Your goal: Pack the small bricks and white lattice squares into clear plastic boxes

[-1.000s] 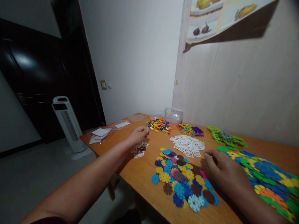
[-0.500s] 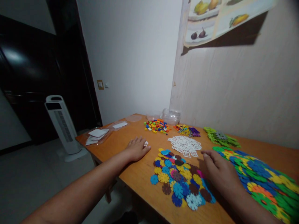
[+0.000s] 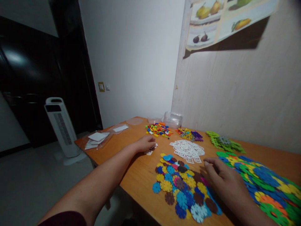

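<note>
My left hand (image 3: pixel 146 143) rests low over the table, fingers bent and drawn together around small white lattice pieces (image 3: pixel 149 153). Some of these pieces show beside the fingertips and under the palm; how many are in the grip is hidden. Thumb and index finger of my right hand (image 3: pixel 222 175) come together in a loose curl, with nothing visible between them. It is just right of a heap of notched flower discs (image 3: pixel 181 185) in blue, yellow, brown and pink. A pile of white lattice pieces (image 3: pixel 188 150) lies between my hands, farther back.
Larger colourful flower discs (image 3: pixel 265 175) cover the right side. Behind lie small bricks (image 3: pixel 158 129), purple and yellow pieces (image 3: pixel 189 134), green pieces (image 3: pixel 222 141) and clear containers (image 3: pixel 172 119). Plastic bags with white cards (image 3: pixel 98 137) lie at the left table edge. A tower fan (image 3: pixel 62 125) stands on the floor.
My left hand has gone from lying flat with fingers spread to bent fingers, a little farther up and right. More white lattice pieces show beside it. My right hand stays in nearly the same place.
</note>
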{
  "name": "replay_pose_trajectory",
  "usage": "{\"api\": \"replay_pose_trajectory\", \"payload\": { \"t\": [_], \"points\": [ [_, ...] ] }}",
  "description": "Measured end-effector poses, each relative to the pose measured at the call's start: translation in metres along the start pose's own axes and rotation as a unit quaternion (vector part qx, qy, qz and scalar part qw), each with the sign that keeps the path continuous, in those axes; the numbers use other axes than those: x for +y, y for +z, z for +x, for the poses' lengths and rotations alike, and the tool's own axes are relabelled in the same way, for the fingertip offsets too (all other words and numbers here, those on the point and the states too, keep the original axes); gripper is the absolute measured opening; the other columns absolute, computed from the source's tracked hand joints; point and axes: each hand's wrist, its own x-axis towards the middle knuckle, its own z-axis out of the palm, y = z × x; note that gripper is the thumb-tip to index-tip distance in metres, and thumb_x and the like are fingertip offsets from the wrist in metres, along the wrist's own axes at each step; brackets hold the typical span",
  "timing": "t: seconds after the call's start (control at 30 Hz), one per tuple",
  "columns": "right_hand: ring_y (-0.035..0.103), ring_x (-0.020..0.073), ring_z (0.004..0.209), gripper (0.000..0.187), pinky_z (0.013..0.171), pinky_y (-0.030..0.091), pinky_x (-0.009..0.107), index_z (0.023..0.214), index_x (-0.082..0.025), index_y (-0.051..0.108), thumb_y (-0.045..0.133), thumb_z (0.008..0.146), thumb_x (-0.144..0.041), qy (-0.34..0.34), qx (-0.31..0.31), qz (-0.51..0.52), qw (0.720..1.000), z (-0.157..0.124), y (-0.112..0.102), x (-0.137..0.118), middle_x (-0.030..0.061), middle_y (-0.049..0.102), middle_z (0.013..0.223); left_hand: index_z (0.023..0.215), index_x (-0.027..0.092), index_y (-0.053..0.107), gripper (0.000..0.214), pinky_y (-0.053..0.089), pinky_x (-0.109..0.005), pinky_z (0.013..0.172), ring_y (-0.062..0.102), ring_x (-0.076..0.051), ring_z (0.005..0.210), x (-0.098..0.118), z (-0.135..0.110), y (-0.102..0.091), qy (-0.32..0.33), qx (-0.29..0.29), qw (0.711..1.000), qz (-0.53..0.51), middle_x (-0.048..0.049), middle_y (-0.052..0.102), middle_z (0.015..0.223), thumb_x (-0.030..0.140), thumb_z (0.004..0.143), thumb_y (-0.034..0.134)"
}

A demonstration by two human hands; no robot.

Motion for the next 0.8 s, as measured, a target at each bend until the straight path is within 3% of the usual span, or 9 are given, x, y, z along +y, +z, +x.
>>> {"api": "replay_pose_trajectory", "payload": {
  "t": [0.13, 0.3, 0.47, 0.57, 0.7, 0.8],
  "points": [
    [0.069, 0.0253, 0.089, 0.038, 0.073, 0.049, 0.034, 0.103, -0.027, 0.067, 0.044, 0.089, -0.055, -0.007, -0.001, -0.001, 1.0, 0.0, 0.002, 0.001, 0.0034, 0.074, 0.097, 0.077, 0.014, 0.066, 0.024, 0.038, -0.021, 0.055, 0.056, -0.012, 0.06, -0.001, 0.003, -0.001, 0.022, 0.004, 0.994, 0.11, -0.0034, 0.067, 0.07, 0.037, 0.079, 0.059],
    [0.068, 0.0243, 0.082, 0.037, 0.069, 0.048, 0.033, 0.1, -0.028, 0.066, 0.043, 0.09, -0.055, -0.009, -0.012, -0.003, 1.0, 0.002, 0.002, 0.001, 0.0015, 0.074, 0.091, 0.072, 0.015, 0.068, 0.032, 0.034, -0.022, 0.054, 0.055, -0.013, 0.059, 0.009, 0.007, -0.004, -0.007, 0.016, 0.984, 0.178, -0.0037, 0.067, 0.067, 0.038, 0.086, 0.051],
    [0.067, 0.0231, 0.082, 0.037, 0.068, 0.047, 0.032, 0.097, -0.027, 0.067, 0.042, 0.092, -0.053, -0.019, -0.007, -0.011, 1.0, 0.002, 0.002, 0.001, 0.0014, 0.074, 0.088, 0.07, 0.016, 0.065, 0.027, 0.034, -0.024, 0.061, 0.057, -0.016, 0.073, 0.021, 0.017, -0.003, 0.002, 0.142, 0.96, 0.243, -0.0067, 0.067, 0.079, 0.031, 0.086, 0.05],
    [0.067, 0.0224, 0.082, 0.036, 0.069, 0.047, 0.032, 0.096, -0.027, 0.067, 0.042, 0.091, -0.054, -0.018, -0.009, -0.017, 1.0, 0.003, 0.003, 0.003, 0.0005, 0.074, 0.088, 0.068, 0.016, 0.063, 0.024, 0.037, -0.024, 0.062, 0.056, -0.017, 0.072, 0.036, 0.032, 0.006, -0.006, 0.174, 0.974, 0.144, -0.0054, 0.063, 0.073, 0.029, 0.084, 0.052],
    [0.067, 0.0228, 0.084, 0.037, 0.07, 0.047, 0.032, 0.096, -0.027, 0.067, 0.042, 0.091, -0.054, -0.021, -0.016, -0.01, 1.0, 0.004, 0.002, 0.006, 0.001, 0.073, 0.09, 0.076, 0.013, 0.064, 0.025, 0.039, -0.02, 0.056, 0.054, -0.011, 0.06, 0.06, 0.053, 0.015, -0.008, 0.105, 0.994, -0.015, -0.002, 0.062, 0.068, 0.028, 0.088, 0.047],
    [0.067, 0.0235, 0.088, 0.038, 0.073, 0.048, 0.033, 0.099, -0.027, 0.066, 0.042, 0.092, -0.055, -0.021, -0.012, -0.008, 1.0, 0.003, 0.001, 0.007, 0.0019, 0.073, 0.094, 0.087, 0.013, 0.061, 0.017, 0.038, -0.017, 0.054, 0.053, -0.007, 0.055, 0.064, 0.057, 0.01, -0.029, 0.102, 0.982, -0.154, -0.0017, 0.064, 0.073, 0.02, 0.088, 0.046]
  ]
}}
